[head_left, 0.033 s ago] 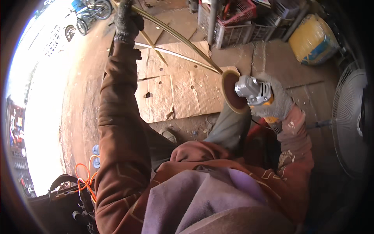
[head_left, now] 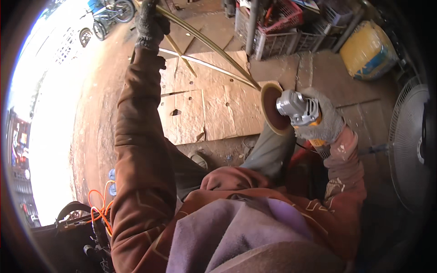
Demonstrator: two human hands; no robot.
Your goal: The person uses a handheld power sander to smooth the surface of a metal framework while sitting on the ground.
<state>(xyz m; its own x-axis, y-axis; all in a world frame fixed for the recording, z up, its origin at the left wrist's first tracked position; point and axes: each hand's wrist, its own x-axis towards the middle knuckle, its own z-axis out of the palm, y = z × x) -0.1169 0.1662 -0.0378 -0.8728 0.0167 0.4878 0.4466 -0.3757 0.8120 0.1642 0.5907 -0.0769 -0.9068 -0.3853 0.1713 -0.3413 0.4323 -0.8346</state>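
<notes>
My left hand (head_left: 151,29), in a dirty grey knit glove, is stretched far forward and closed on a gold-coloured metal frame of long thin bars (head_left: 211,44). The bars run toward the right and meet in a pointed corner. Gripped in my gloved right hand (head_left: 328,119) is an angle grinder (head_left: 297,105) with a silver head and yellow body. Its round brown sanding disc (head_left: 271,108) faces left, with the frame's corner at its upper left edge. Whether they touch, I cannot tell. The fingers of my left hand are partly hidden.
A flattened cardboard sheet (head_left: 214,111) lies on the floor ahead. Plastic crates (head_left: 277,44) and a yellow taped bundle (head_left: 369,51) stand at the far right. A fan (head_left: 407,141) is close on my right. Orange cable (head_left: 98,211) coils at lower left; bicycles (head_left: 111,16) stand far left.
The whole view has shifted slightly. Both hands keep their holds on the metal frame and the angle grinder, with hardly any movement.
</notes>
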